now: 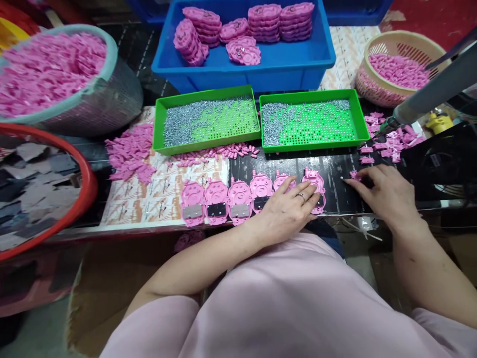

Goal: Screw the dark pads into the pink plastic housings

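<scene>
Across the rightmost pink plastic shell halves lies my left hand (292,206), its fingers spread flat and a ring on one of them. It covers part of a shell half (314,186) with a black plate. To its left stand several more shell halves in a row, such as one with a grey plate (239,201) and one with a black plate (216,203). My right hand (389,196) rests at the table's right side, thumb and index finger curled around a small pink plastic part (354,174). Its other fingers are tucked behind.
Two green trays (206,144) of small screws stand behind the row. Beyond them is a blue bin (238,77) with stacked pink shells. Baskets of pink parts (128,74) flank it; a red-rimmed basket (91,184) holds plates. A powered screwdriver (421,94) hangs at right above loose pink pieces (397,144).
</scene>
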The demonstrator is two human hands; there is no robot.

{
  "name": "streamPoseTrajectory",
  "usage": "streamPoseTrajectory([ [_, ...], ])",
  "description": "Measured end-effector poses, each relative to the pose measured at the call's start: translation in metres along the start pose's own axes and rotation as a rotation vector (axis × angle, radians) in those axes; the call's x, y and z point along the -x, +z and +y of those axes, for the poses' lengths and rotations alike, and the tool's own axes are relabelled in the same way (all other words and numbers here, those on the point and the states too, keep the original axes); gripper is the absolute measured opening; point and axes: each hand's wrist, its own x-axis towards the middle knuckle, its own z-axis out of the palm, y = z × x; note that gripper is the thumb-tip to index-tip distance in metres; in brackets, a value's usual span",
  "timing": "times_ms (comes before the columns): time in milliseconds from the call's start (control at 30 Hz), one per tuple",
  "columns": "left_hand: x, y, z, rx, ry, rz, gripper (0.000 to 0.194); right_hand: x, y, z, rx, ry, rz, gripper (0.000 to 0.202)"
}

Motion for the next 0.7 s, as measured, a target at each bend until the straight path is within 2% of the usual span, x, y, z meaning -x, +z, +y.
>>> streamPoseTrajectory([
  [133,-0.005,-0.008,-0.009,-0.063,-0.032,-0.003,0.037,-0.007,-0.009,0.008,-0.065,-0.077,-0.012,0.023],
  [300,-0.023,-0.01,-0.013,-0.125,-0.09,-0.072,0.048,-0.012,-0.01,0.027,-0.061,-0.426,-0.173,0.034],
  [500,-0.031,-0.006,-0.011,-0.154,-0.138,-0.191,0.047,-0.011,-0.01,0.029,-0.074,-0.388,-0.193,0.028],
  [700,-0.029,-0.007,-0.013,-0.132,-0.117,-0.164,0.048,-0.011,-0.006,0.029,-0.232,-0.414,-0.132,0.024],
])
